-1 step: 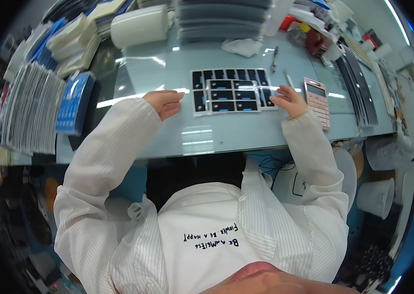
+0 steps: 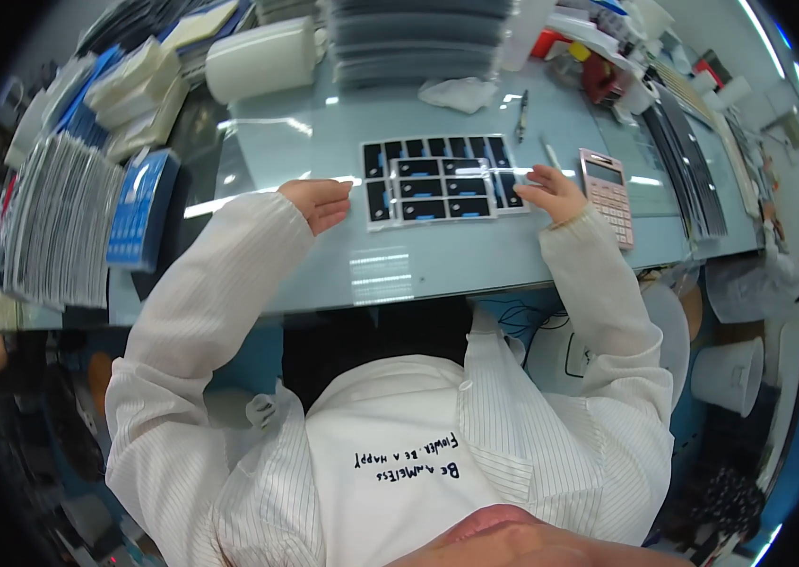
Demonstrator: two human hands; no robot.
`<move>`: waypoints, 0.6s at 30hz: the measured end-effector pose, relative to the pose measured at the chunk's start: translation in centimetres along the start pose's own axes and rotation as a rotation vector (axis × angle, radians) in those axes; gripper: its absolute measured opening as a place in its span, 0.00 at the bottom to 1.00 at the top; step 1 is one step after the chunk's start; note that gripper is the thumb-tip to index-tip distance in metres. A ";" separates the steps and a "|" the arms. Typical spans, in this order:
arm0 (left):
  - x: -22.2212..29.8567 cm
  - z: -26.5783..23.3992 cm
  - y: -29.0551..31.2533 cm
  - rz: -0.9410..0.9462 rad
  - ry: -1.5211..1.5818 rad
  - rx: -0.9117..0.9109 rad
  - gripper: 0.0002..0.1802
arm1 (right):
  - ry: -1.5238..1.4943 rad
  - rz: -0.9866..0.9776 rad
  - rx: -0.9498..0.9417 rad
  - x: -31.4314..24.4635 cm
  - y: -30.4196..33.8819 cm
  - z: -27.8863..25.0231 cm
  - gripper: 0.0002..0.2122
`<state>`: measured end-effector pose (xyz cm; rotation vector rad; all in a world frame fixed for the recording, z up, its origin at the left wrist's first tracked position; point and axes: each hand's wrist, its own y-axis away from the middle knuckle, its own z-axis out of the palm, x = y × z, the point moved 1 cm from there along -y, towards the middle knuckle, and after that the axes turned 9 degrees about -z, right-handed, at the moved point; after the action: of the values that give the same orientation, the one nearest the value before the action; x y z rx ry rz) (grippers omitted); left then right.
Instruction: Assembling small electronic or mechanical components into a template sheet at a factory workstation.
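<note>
On the glass-topped desk (image 2: 295, 267) in front of me lies a larger sheet of black rectangles (image 2: 378, 200) with white borders. A smaller sheet of black and blue rectangles (image 2: 421, 187) rests on top of it, covering its middle. My left hand (image 2: 321, 201) hovers just left of the sheets, fingers stretched out, apart from them and holding nothing. At the right edge of the larger sheet is my right hand (image 2: 555, 196). Its thumb and fingers are parted, with nothing visible between them; whether a fingertip touches the sheet I cannot tell.
A pink calculator (image 2: 607, 198) lies right of my right hand, with a pen (image 2: 522, 116) farther back. Crumpled white plastic (image 2: 459, 94) sits before a tall grey stack (image 2: 416, 42). At left stand a blue box (image 2: 142, 210), stacked sheets (image 2: 64, 222) and a white roll (image 2: 260, 61).
The whole view has shifted slightly, so the desk items appear a little to the left. Both hands keep nearly the same pose beside the sheets.
</note>
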<state>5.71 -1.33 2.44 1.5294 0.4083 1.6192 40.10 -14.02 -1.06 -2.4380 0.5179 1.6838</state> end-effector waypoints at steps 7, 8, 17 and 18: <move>1.2 2.7 -2.3 -0.020 -0.072 0.076 0.21 | -0.059 0.306 -0.082 -1.9 -1.8 -1.6 0.38; 1.3 2.9 -2.4 -0.037 -0.073 0.101 0.19 | -0.103 0.297 -0.043 -2.2 -1.6 -1.3 0.36; 1.0 1.5 -5.8 -0.076 -0.212 0.178 0.14 | 0.054 0.403 -0.101 -2.9 -2.6 -0.8 0.24; 0.9 1.3 -5.9 -0.050 -0.244 0.169 0.17 | 0.062 0.408 -0.083 -3.0 -2.5 -0.6 0.22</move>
<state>9.07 2.36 -1.01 1.8048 0.4533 1.3665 40.54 -11.26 1.77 -2.5818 1.0337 1.8037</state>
